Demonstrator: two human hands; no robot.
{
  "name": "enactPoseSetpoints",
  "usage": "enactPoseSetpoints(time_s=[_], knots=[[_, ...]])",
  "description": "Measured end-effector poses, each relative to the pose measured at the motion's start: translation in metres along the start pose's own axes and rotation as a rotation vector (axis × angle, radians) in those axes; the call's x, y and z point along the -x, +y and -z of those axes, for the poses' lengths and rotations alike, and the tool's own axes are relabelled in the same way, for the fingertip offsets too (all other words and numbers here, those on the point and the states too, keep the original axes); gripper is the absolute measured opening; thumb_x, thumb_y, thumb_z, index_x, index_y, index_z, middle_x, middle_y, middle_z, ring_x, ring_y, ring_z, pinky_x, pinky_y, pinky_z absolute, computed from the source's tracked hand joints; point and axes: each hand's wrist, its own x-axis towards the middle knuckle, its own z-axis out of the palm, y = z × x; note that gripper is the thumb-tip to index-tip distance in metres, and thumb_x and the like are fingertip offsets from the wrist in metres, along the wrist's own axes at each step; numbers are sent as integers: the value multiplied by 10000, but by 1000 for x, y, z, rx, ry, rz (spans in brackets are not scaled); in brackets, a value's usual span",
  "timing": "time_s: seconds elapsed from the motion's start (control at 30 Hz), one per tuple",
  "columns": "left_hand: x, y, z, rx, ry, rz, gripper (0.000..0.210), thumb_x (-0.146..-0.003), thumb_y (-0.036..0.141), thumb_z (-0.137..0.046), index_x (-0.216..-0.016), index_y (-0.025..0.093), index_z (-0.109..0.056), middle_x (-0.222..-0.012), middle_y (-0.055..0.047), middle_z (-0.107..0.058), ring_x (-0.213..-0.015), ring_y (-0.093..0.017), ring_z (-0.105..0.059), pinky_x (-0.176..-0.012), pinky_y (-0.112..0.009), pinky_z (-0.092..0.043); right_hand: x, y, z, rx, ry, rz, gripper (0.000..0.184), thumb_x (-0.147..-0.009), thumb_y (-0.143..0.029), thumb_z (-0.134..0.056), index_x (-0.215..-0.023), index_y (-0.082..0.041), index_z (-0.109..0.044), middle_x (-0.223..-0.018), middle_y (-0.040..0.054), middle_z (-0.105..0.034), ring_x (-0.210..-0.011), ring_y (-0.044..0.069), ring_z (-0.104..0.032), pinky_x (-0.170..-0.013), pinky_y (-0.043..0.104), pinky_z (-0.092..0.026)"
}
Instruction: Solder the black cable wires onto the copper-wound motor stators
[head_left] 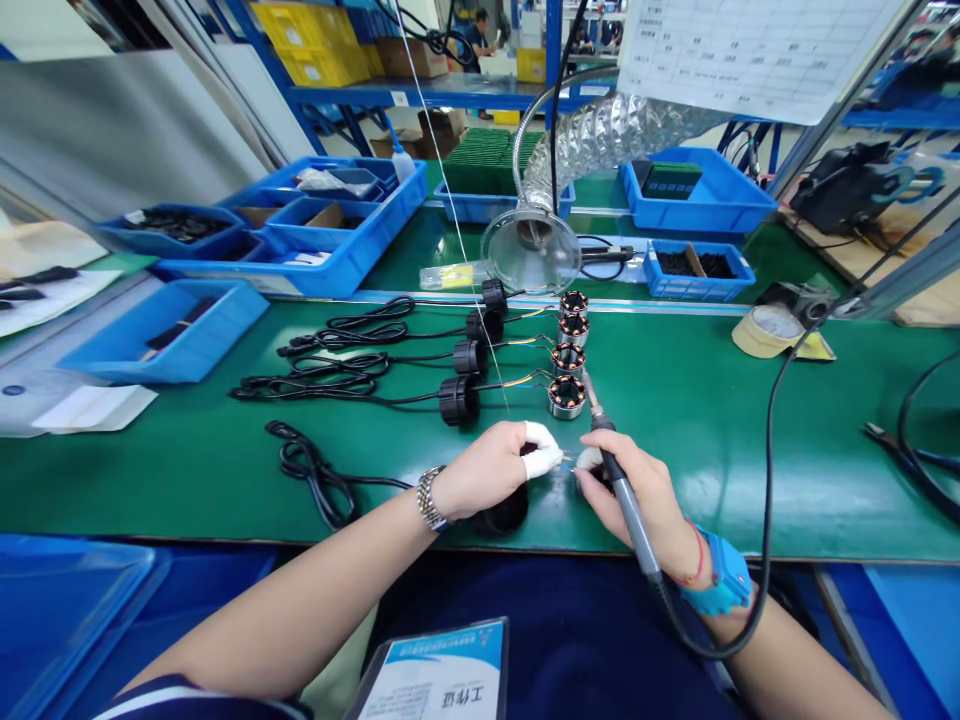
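My left hand (487,462), with white covers on two fingertips, pinches thin wires (568,461) at the end of a black cable (319,475). Partly hidden beneath that hand is a round black cap (502,515). My right hand (649,490) is closed around a soldering iron (628,505), its tip pointing away from me beside the nearest stator (567,397). The right thumb and fingertips are close to the same wires; whether they grip them is unclear. Beyond my hands, several copper-wound stators lie in a column, wired to black caps (459,400) with coiled cables.
A clear fume hood (531,250) on a foil duct hangs over the green bench. Thin solder wire (450,190) slants down near my left hand. Blue bins (352,255) stand at left and back. Pliers (911,460) and a round tin (769,328) lie at right.
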Motion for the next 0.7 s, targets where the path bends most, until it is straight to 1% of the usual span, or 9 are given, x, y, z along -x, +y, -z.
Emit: enactPoseSetpoints(time_s=[0.13,0.2,0.27,0.33,0.43,0.5,0.6,0.7], knots=[[0,1,-1,-29,9,14,165,-750,277,-518,-710,130,-581,-714,-8,-580,-685,-127,-499,-652,-217,-386,-3,-4,-7,-24,92,-160,363,-724,-127,-532,-1064,-218,-445,-674,-42,-568,-537,77,-509,-575,188,-448],[-1,3,-1,-40,9,22,165,-749,276,-518,-715,129,-586,-721,-11,-587,-688,-130,-504,-653,-218,-389,-3,-7,-8,-52,99,-209,367,-724,-135,-532,-1067,-222,-433,-648,-54,-568,-491,69,-483,-540,180,-440],[-1,3,-1,-51,0,31,164,-747,268,-515,-700,128,-585,-709,-10,-582,-674,-126,-500,-643,-217,-388,-2,-9,-4,-72,76,-214,358,-732,-163,-545,-1069,-221,-436,-672,-43,-585,-502,75,-500,-544,188,-449],[0,3,-1,-56,-11,37,160,-745,259,-512,-690,128,-586,-704,-9,-579,-662,-124,-498,-633,-216,-387,2,-11,4,-60,60,-190,314,-746,-193,-560,-1043,-218,-463,-714,-21,-601,-552,89,-535,-567,199,-460],[1,2,-1,-47,-27,44,155,-741,255,-512,-694,129,-590,-723,-14,-587,-674,-128,-507,-639,-219,-388,7,-12,18,23,102,-125,217,-765,-187,-570,-972,-222,-514,-764,0,-606,-632,103,-568,-608,208,-466],[1,2,-1,-37,-33,45,160,-739,258,-515,-682,127,-587,-719,-14,-583,-675,-128,-504,-641,-219,-387,8,-10,21,60,123,-58,226,-765,-167,-577,-975,-227,-521,-807,9,-606,-676,108,-573,-645,220,-470],[2,2,-1,-17,-45,28,171,-744,263,-516,-671,125,-584,-702,-10,-571,-671,-123,-490,-645,-216,-381,5,-8,15,78,73,63,282,-763,-143,-575,-1027,-211,-504,-839,31,-598,-715,127,-554,-661,252,-476],[2,1,0,8,-56,18,179,-754,275,-513,-707,126,-599,-723,-12,-578,-686,-125,-493,-661,-217,-385,-1,-9,5,71,44,148,282,-766,-103,-550,-1028,-195,-498,-828,43,-588,-724,139,-535,-652,269,-477]])
